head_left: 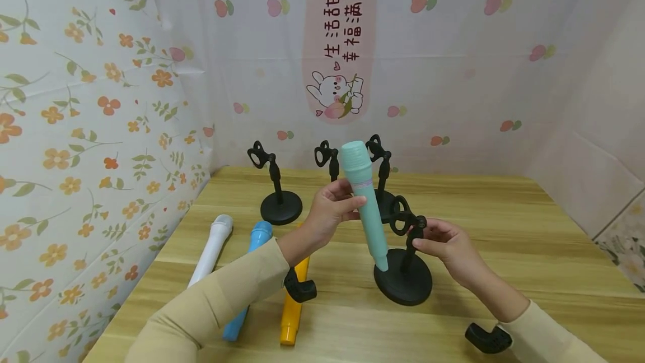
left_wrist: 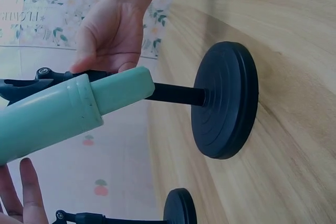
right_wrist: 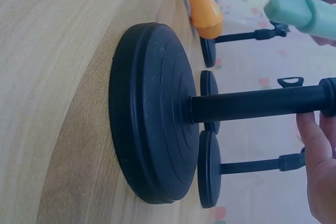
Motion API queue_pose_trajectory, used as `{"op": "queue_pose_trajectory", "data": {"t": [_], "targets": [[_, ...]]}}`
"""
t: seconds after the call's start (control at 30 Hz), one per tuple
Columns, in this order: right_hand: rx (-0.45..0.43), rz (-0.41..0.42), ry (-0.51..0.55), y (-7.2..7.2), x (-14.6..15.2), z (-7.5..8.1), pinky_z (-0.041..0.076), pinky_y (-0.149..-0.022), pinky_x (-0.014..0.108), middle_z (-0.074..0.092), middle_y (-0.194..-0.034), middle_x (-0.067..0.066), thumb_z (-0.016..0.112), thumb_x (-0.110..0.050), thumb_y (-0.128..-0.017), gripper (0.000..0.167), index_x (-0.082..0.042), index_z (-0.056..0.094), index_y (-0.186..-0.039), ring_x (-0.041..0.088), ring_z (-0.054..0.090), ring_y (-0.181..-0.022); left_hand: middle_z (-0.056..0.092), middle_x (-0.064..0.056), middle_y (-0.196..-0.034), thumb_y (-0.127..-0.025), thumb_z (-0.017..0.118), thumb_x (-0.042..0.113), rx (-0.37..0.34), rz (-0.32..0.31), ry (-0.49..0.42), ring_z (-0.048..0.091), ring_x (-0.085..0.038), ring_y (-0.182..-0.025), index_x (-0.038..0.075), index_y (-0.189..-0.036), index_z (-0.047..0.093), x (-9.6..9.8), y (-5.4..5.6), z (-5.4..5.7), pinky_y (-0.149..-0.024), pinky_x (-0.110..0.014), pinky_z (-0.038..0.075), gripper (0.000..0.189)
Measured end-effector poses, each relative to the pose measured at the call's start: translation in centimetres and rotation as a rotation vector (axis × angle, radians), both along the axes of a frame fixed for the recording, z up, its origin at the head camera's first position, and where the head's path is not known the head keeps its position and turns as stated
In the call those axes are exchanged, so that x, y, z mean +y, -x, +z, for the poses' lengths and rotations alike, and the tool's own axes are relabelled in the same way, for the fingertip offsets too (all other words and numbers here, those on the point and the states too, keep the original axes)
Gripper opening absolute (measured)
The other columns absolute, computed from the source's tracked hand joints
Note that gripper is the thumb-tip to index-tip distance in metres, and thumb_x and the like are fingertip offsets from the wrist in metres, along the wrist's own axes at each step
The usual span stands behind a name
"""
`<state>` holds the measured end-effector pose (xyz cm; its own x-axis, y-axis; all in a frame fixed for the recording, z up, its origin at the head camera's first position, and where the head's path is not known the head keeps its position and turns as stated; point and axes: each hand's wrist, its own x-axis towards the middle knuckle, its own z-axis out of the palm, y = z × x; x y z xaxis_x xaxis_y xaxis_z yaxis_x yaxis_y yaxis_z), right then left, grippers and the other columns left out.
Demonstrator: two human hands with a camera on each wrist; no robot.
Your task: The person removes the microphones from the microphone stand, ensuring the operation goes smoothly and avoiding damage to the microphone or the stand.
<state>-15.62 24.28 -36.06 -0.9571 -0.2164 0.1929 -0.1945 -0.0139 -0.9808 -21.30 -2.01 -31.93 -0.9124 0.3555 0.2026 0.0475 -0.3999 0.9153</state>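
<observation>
My left hand [head_left: 328, 209] grips a mint-green microphone [head_left: 372, 220] around its upper body, holding it tilted with its head up. The microphone's narrow lower end overlaps the base of the nearest stand in the head view. With thumb and fingers, my right hand [head_left: 450, 248] holds the post of that black tabletop microphone stand [head_left: 403, 284], just below its clip. In the right wrist view the stand's round base [right_wrist: 157, 114] rests on the table. The stand's clip ring [head_left: 400, 223] holds nothing and sits just right of the microphone.
Three more black stands stand behind: one at left [head_left: 280, 206], one in the middle [head_left: 327, 156], one at right [head_left: 384, 170]. White [head_left: 211, 248], blue [head_left: 260, 235] and orange-yellow [head_left: 289, 318] microphones lie at left, partly under my left forearm. A patterned cloth [head_left: 252, 71] hangs behind the table.
</observation>
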Motion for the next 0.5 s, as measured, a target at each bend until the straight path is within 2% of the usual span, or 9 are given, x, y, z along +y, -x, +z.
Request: {"op": "queue_pose_trajectory", "data": {"t": [0.27,0.5], "targets": [[-0.002,-0.006,-0.006,0.1,0.04,-0.03,0.054,-0.08,0.027,0.07,-0.098,0.001,0.068,0.005,-0.087,0.027,-0.006,0.07,-0.112,0.016,0.063,-0.089,0.064,-0.005,-0.103,-0.089,0.064,-0.004,-0.019,0.019,0.055,0.064,-0.018,-0.089,-0.003,-0.123,0.058,0.04,-0.27,0.04,-0.078,-0.039,0.057,0.034],[0.003,-0.009,-0.009,0.16,0.09,0.03,0.054,-0.078,0.027,0.071,-0.097,0.001,0.067,0.008,-0.087,0.027,-0.004,0.069,-0.111,0.016,0.064,-0.087,0.064,-0.004,-0.101,-0.087,0.066,-0.001,-0.026,0.028,0.073,0.064,-0.017,-0.088,-0.002,-0.12,0.06,0.22,-0.51,0.18,-0.075,-0.038,0.057,0.033]]}}
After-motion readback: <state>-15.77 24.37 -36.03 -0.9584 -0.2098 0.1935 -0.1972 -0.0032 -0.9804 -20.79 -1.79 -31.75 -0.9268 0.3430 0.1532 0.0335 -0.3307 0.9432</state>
